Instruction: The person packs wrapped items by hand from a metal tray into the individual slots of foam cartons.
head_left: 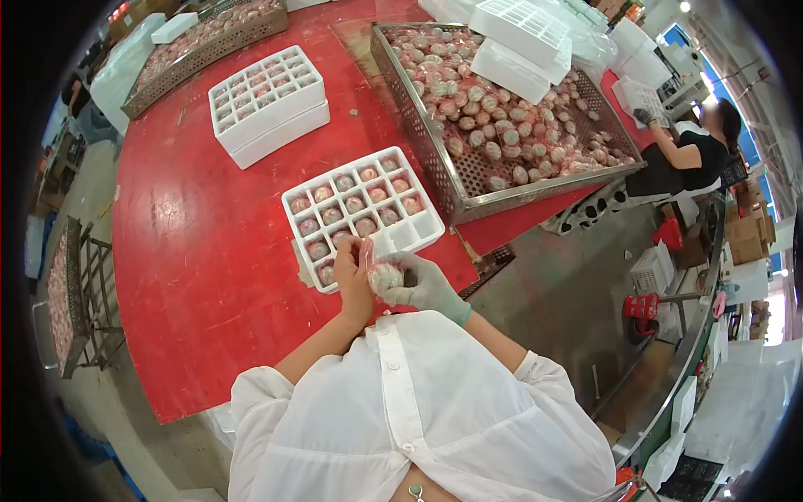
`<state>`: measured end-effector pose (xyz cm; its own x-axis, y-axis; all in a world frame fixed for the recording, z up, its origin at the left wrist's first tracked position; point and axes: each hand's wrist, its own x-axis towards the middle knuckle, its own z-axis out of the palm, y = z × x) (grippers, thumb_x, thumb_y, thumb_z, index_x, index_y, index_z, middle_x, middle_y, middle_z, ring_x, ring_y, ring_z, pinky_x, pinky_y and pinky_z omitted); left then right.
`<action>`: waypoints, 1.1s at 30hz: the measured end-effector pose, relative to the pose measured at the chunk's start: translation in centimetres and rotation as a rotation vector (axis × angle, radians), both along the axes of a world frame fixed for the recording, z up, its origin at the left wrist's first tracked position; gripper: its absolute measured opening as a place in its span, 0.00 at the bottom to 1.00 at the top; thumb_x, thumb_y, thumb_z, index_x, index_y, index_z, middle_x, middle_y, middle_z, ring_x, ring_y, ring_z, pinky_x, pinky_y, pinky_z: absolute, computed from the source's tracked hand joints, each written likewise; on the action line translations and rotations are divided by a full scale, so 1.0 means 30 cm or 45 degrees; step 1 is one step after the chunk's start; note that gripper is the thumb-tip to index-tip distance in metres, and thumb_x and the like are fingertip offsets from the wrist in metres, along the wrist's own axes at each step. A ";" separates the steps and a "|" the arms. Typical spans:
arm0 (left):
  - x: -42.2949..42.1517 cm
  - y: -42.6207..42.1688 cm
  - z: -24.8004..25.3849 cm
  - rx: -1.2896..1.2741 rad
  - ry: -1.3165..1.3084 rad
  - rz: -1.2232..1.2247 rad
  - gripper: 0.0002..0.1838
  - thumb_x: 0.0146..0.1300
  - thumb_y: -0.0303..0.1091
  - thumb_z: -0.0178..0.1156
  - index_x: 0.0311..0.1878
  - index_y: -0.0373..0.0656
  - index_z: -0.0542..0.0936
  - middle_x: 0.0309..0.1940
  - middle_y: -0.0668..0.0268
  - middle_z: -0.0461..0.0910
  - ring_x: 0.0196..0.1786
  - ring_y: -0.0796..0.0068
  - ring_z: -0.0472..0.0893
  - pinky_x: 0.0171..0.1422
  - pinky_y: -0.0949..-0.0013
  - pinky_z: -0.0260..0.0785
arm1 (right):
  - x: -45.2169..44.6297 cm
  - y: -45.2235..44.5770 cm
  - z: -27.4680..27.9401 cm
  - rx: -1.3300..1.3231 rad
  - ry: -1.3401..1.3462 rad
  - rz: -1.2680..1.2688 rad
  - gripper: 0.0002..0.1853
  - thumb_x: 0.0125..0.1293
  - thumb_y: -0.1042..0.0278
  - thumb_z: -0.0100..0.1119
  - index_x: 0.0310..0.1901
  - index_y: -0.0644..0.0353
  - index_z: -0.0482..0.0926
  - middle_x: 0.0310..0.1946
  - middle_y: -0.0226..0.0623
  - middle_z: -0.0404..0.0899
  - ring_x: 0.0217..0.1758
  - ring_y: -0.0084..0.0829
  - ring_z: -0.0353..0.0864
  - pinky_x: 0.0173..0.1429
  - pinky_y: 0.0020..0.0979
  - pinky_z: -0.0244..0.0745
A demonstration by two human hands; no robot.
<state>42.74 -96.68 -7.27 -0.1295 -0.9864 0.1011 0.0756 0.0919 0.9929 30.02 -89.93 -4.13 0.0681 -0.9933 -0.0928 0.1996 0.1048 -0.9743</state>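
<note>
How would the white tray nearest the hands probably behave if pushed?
The tray looks like stiff foam, so it would probably slide flat across the smooth-looking table. Its wrapped balls likely stay put, each in its own compartment. Lifted, it may dip away from the empty compartments.

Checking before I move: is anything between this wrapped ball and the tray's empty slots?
Only your right hand, holding the ball, and the tray's near rim lie before the empty slots; nothing else visible stands in the way.
</note>
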 end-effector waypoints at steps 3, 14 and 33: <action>-0.006 0.013 -0.016 0.068 0.096 0.114 0.08 0.71 0.32 0.52 0.36 0.39 0.70 0.28 0.71 0.67 0.32 0.82 0.64 0.36 0.76 0.60 | 0.008 -0.007 -0.010 0.151 -0.009 -0.036 0.24 0.55 0.72 0.69 0.52 0.66 0.72 0.44 0.34 0.77 0.43 0.22 0.78 0.47 0.27 0.75; 0.055 0.017 -0.091 0.223 -0.055 -0.384 0.12 0.70 0.33 0.55 0.51 0.37 0.77 0.38 0.71 0.76 0.42 0.81 0.72 0.48 0.75 0.66 | -0.015 -0.035 0.008 -0.198 0.884 -0.381 0.23 0.50 0.72 0.72 0.49 0.66 0.76 0.41 0.35 0.77 0.43 0.26 0.79 0.47 0.28 0.76; 0.079 -0.030 -0.290 0.224 -0.512 -0.367 0.21 0.60 0.27 0.61 0.58 0.41 0.77 0.45 0.57 0.79 0.45 0.73 0.79 0.49 0.70 0.72 | -0.004 -0.137 -0.214 -0.038 1.153 -0.305 0.24 0.56 0.64 0.70 0.52 0.66 0.75 0.39 0.44 0.77 0.40 0.39 0.80 0.46 0.34 0.77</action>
